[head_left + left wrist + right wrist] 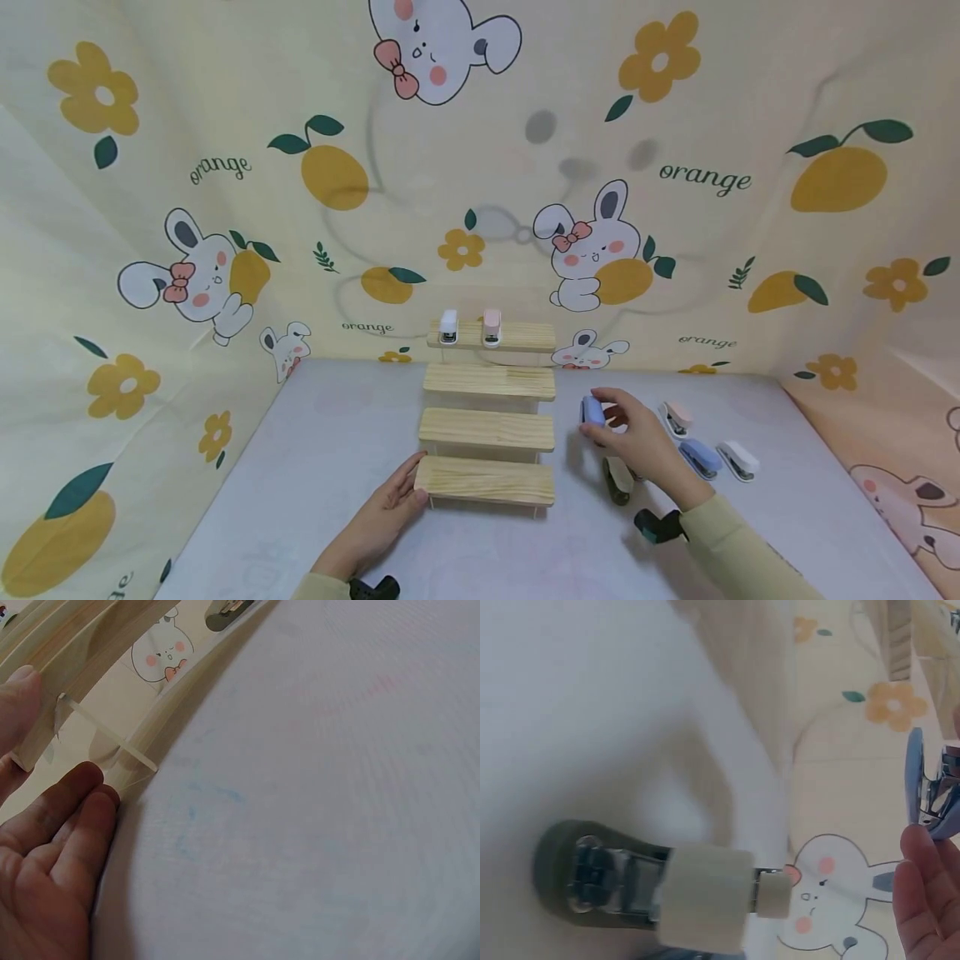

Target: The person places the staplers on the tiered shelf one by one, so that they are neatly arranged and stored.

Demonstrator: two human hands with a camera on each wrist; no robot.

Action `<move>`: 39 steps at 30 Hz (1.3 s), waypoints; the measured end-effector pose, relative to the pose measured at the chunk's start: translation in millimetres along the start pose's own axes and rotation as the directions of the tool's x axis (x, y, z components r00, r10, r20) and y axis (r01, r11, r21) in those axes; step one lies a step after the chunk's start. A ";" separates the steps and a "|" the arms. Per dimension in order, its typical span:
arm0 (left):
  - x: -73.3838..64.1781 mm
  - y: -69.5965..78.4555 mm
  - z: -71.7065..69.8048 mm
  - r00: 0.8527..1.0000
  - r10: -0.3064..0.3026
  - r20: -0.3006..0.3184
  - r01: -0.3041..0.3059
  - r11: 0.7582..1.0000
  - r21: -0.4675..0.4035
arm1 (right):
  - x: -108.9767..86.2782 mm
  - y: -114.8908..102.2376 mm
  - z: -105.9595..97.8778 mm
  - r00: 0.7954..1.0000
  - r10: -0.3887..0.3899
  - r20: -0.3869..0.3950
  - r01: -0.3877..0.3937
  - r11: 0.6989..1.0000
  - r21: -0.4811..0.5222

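Note:
A four-tier wooden display shelf (486, 481) stands on the table. My left hand (381, 518) holds the left end of its lowest board, thumb at the front corner and index finger at the rear one. In the left wrist view the other fingers (82, 832) reach below the board beside a clear leg. My right hand (637, 442) pinches a small blue stapler (592, 411), raised to the right of the shelf. On the top tier sit a white stapler (448, 327) and a pink stapler (491, 327).
Below my right hand lies a dark green stapler (618, 482), seen closer with a pale top (705, 896). Farther right on the table are a pink stapler (677, 418), another blue stapler (701, 458) and a white stapler (738, 461). A printed cloth (495, 167) hangs behind.

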State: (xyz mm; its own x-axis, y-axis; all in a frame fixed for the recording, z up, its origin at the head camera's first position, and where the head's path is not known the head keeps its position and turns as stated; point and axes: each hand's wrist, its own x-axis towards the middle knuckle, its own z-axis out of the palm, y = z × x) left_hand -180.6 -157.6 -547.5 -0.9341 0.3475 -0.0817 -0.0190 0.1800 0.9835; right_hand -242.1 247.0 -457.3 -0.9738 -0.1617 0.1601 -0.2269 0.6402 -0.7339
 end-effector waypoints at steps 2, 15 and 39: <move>-0.2 0.2 0.0 1.000 -0.002 0.003 0.002 1.000 -0.005 | 1.7 -2.5 -1.8 1.000 0.000 -0.012 0.000 1.000 0.006; -0.4 2.4 0.4 1.000 -0.005 -0.005 0.005 1.000 0.001 | 13.3 -24.3 -9.1 0.996 -0.023 -0.091 0.023 1.000 0.001; -1.5 4.7 0.6 1.000 -0.015 -0.004 0.015 1.000 -0.021 | 38.1 -62.8 -5.8 0.965 -0.171 -0.198 0.185 0.981 0.056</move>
State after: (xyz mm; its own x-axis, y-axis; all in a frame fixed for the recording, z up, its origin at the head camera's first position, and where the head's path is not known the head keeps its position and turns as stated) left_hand -179.0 -156.7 -542.8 -0.9350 0.3412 -0.0963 -0.0409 0.1660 0.9853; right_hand -265.0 205.1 -401.3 -0.9041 -0.1166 0.4110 -0.4023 0.5559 -0.7274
